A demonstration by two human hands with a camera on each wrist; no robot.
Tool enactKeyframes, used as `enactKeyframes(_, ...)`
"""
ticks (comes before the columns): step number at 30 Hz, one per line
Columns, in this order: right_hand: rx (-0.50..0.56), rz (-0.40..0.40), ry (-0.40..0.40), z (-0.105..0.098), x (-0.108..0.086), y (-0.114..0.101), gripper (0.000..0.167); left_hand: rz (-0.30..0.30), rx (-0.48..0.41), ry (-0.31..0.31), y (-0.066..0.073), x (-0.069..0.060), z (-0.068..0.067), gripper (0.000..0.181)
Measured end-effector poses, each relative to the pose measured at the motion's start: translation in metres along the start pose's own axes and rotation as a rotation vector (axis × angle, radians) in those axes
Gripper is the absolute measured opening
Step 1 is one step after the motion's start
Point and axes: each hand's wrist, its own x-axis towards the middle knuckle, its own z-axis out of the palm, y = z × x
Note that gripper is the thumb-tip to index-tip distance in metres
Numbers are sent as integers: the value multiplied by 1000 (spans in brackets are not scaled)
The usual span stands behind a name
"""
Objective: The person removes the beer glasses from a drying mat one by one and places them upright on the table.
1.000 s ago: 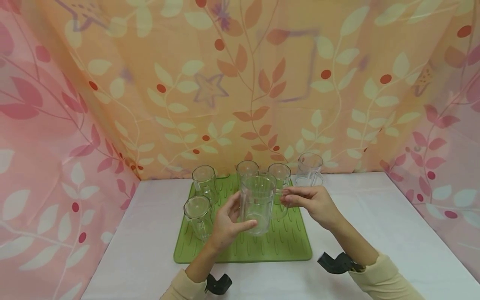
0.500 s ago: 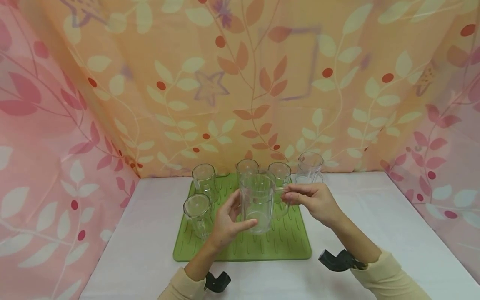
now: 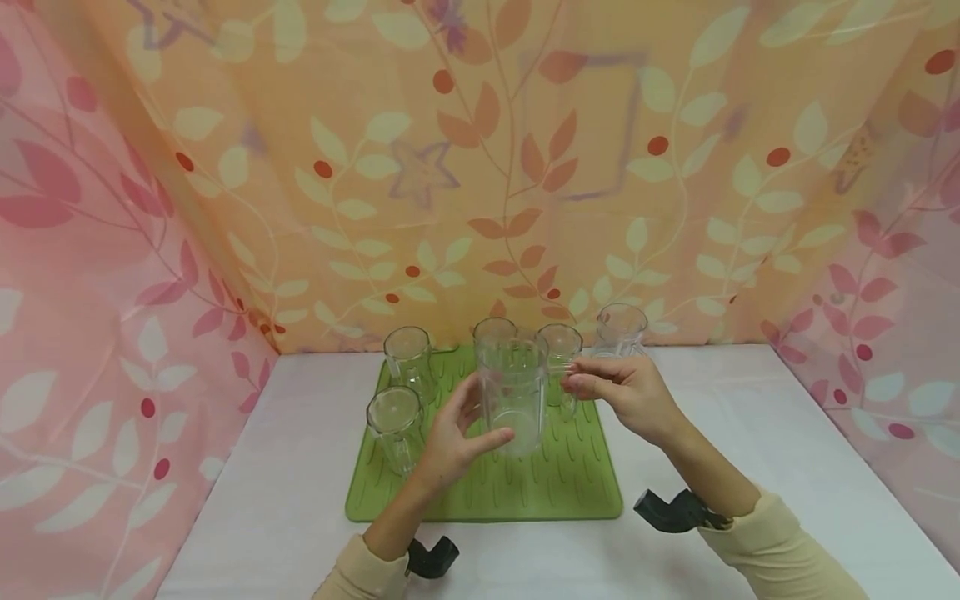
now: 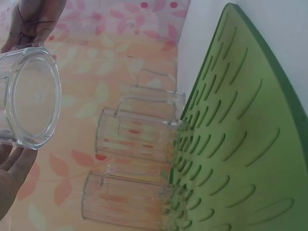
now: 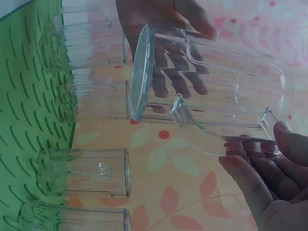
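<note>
A clear glass mug is held above the green mat, between both hands. My left hand grips its body from the left side, thumb across the front. On the other side, my right hand pinches the mug's handle near its top end. The right wrist view has the mug lying across the frame, with left-hand fingers showing through the glass. In the left wrist view, its round base faces the camera. Nothing is visible inside it.
Two glass mugs stand on the mat's left side. Two more mugs stand at its back, partly behind the held one. Another mug stands on the white table beyond the mat's right corner, near the patterned cloth.
The held mug has risen a little and its base has tipped slightly away. My right hand has moved up slightly with the handle. Both hands keep their hold.
</note>
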Motion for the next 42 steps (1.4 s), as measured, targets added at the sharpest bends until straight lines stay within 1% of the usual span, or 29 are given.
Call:
enactKeyframes(4, 15, -26, 18, -3, 0, 1, 27, -23, 28, -7, 2, 1, -1, 79)
enactKeyframes(7, 58, -58, 41, -7, 0, 1, 28, -21, 31, -5, 3, 1, -2, 78)
enactKeyframes(10, 106, -90, 68, -11, 1, 2, 29, 26, 19, 5, 4, 0, -5, 72)
enactKeyframes(12, 131, -110, 89, -14, 1, 2, 28, 56, 29, 11, 4, 0, -7, 68)
enactKeyframes(15, 151, -130, 117, -18, 2, 2, 27, 99, 71, 23, 5, -1, -11, 63)
enactKeyframes(19, 150, -140, 153, -24, 2, 2, 26, 134, 152, 38, 10, -5, -17, 61)
enactKeyframes(22, 154, -137, 181, -29, 1, 1, 28, 146, 202, 52, 16, -9, -22, 62)
enactKeyframes(24, 166, -131, 200, -33, 1, 1, 27, 146, 231, 63, 19, -12, -26, 63)
enactKeyframes(28, 226, -123, 231, -40, 1, 3, 25, 132, 294, 85, 25, -18, -35, 66)
enactKeyframes(32, 269, -137, 268, -45, 3, 7, 30, 107, 348, 105, 27, -24, -48, 69)
enactKeyframes(36, 264, -148, 307, -51, 5, 9, 21, 80, 376, 131, 28, -33, -61, 73)
enactKeyframes(42, 207, -149, 377, -64, 4, 14, 18, 69, 393, 178, 24, -43, -79, 78)
